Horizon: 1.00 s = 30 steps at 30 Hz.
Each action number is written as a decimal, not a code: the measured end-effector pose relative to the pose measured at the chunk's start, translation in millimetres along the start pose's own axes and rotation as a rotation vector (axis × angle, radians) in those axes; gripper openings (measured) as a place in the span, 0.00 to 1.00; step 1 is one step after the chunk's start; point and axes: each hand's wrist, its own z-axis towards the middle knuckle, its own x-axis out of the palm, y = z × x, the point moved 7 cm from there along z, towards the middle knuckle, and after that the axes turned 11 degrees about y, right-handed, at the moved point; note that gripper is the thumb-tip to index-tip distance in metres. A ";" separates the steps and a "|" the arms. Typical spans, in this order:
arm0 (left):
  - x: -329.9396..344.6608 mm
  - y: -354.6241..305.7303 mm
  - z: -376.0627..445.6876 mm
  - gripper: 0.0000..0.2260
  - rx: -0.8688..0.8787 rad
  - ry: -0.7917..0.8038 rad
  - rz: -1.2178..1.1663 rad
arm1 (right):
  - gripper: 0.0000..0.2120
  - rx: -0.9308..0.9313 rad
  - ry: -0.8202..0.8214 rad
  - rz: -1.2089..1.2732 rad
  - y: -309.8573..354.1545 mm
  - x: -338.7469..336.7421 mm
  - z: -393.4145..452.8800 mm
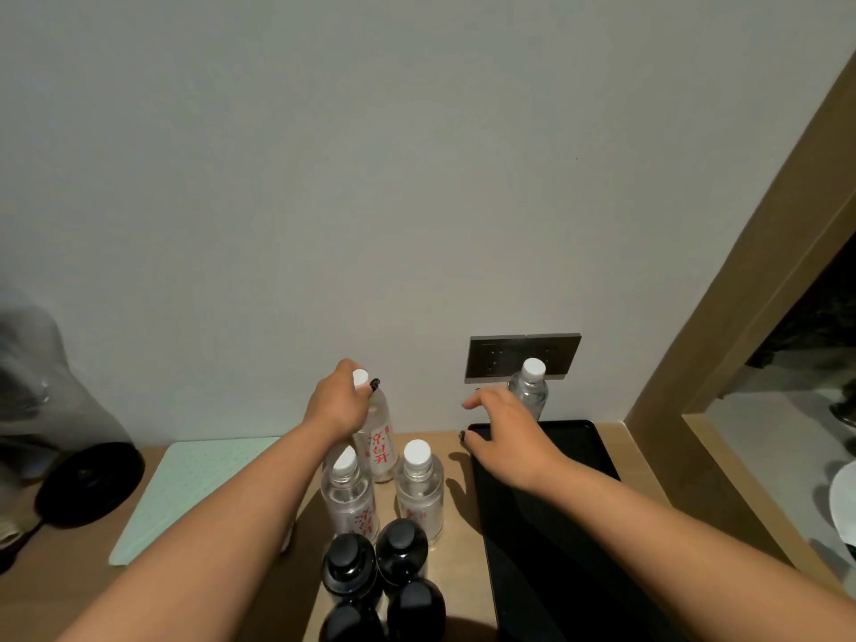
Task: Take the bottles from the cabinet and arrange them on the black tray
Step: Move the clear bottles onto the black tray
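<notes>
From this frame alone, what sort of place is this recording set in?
Probably a hotel room refreshment counter: a wooden countertop against a wall with a dark socket panel, bottled water and a black tray set out.

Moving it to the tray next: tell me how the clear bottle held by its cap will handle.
The tall clear bottle looks tippy, being narrow-based. The left hand grips only its white cap, so it may swing. It appears full, so probably fairly heavy.
</notes>
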 end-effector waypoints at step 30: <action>22.7 -227.7 -108.0 0.02 0.402 0.285 -0.772 | 0.28 -0.055 -0.266 0.450 -28.5 -72.1 -79.9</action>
